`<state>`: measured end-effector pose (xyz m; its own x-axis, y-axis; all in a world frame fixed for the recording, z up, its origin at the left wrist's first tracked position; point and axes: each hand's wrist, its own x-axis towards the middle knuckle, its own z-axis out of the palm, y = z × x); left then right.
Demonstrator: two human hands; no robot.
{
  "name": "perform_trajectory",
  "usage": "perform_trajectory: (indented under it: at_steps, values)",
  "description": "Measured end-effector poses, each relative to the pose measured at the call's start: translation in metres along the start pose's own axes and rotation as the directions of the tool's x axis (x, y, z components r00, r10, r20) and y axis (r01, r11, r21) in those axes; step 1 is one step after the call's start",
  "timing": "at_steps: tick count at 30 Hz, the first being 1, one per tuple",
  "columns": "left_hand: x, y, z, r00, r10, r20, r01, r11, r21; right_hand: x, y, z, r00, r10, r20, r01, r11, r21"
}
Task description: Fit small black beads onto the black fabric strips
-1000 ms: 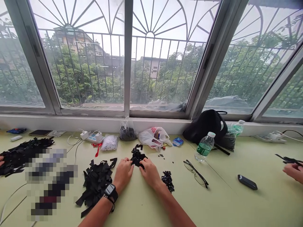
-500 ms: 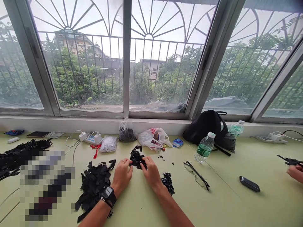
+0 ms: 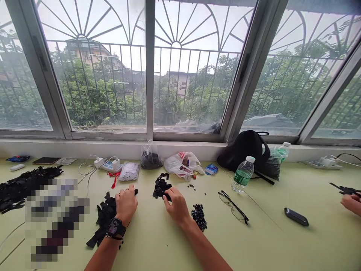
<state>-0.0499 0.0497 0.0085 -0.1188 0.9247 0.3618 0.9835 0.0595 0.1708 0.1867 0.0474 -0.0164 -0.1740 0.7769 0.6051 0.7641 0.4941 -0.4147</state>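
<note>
My left hand (image 3: 126,203), with a black watch on its wrist, rests over the right side of a pile of black fabric strips (image 3: 105,214); its fingers curl down, and what they grip is hidden. My right hand (image 3: 177,205) is at the right edge of a smaller heap of black pieces (image 3: 161,184), its thumb and fingers closed on a black piece. Right of that wrist lies a pile of small black rings (image 3: 199,217).
Behind are a white plastic bag (image 3: 183,165), a bag of dark pieces (image 3: 150,160) and a white packet (image 3: 129,171). To the right are a water bottle (image 3: 243,177), glasses (image 3: 232,207), a black case (image 3: 296,216) and another person's hand (image 3: 351,204).
My left hand has moved left from the small heap onto the strip pile. My right hand has stayed by the small heap, shifting slightly left.
</note>
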Motion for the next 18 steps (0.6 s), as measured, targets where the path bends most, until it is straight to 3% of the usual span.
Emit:
perform_trajectory:
  at_steps: [3,5,7,9,12,15,18]
  values:
    - [0.006,-0.005,-0.003,0.999,0.006,-0.044,-0.011,0.994,-0.108,0.001,0.002,-0.004,1.000,0.008,-0.016,-0.008,1.000,0.000]
    - [0.012,-0.006,-0.005,0.996,0.008,-0.084,-0.033,0.952,-0.304,0.002,0.003,-0.007,0.999,0.027,-0.023,-0.027,1.000,0.014]
    - [0.018,-0.003,-0.005,0.995,-0.017,-0.100,-0.047,0.795,-0.605,0.003,0.002,-0.008,0.999,0.045,-0.021,-0.044,0.998,0.049]
    - [0.021,0.003,-0.003,0.997,-0.046,-0.055,-0.023,0.526,-0.850,0.004,-0.003,-0.007,0.999,0.053,-0.012,-0.051,0.993,0.109]
    - [0.019,0.016,-0.001,0.998,-0.009,0.056,0.056,0.186,-0.981,0.006,-0.010,-0.011,0.999,0.033,0.015,-0.036,0.976,0.214]
    - [0.007,0.028,-0.001,0.981,0.082,0.174,0.169,0.058,-0.984,0.013,-0.003,-0.032,0.998,-0.012,0.058,-0.004,0.963,0.270]
    - [-0.010,0.034,-0.003,0.928,0.226,0.295,0.297,0.024,-0.955,0.019,0.029,-0.069,0.990,0.033,0.136,-0.066,0.966,0.251]
